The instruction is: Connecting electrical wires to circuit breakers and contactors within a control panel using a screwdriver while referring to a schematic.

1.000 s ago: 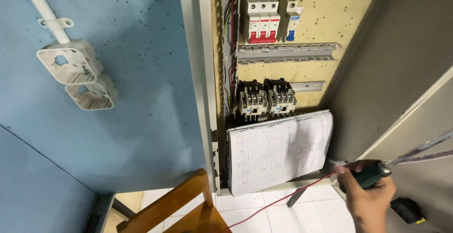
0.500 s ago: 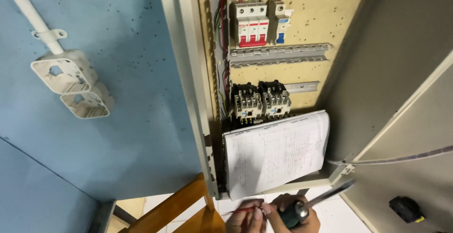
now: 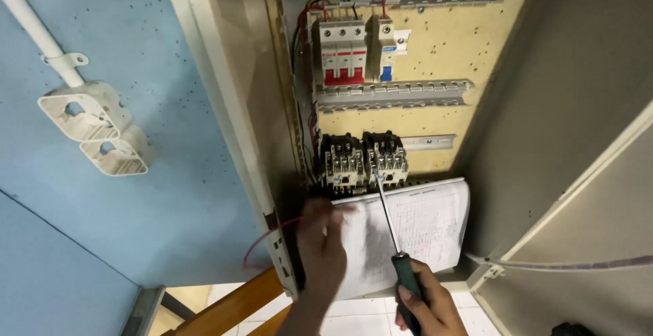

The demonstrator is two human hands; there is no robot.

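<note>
Screwdriver [image 3: 393,241] with a dark green handle was gripped in the right hand [image 3: 425,305], whose fingers were closed around the handle near the bottom edge of the view. Its long thin shaft pointed upward and a little to the left, crossing in front of the paper sheet [image 3: 415,230], and the tip reached the lower edge of the right contactor [image 3: 386,159]. The left hand [image 3: 320,244] was raised beside it, blurred, with the fingers half bent at the left border of the sheet; a thin red wire [image 3: 269,237] looped out from this hand to the left, but I cannot tell if the fingers really pinched it. The sheet, covered with a printed diagram, stood leaning inside the bottom of the open metal cabinet [image 3: 578,105]. Just left of the right contactor sat the second contactor [image 3: 342,161], touching it. Higher on the yellowish mounting board there were circuit breakers [image 3: 350,50] with red parts and, under them, a grey slotted rail [image 3: 391,94]. On the blue wall [image 3: 136,173], well apart to the left, two white junction boxes [image 3: 95,128] hung below a white conduit pipe [image 3: 34,26].
</note>
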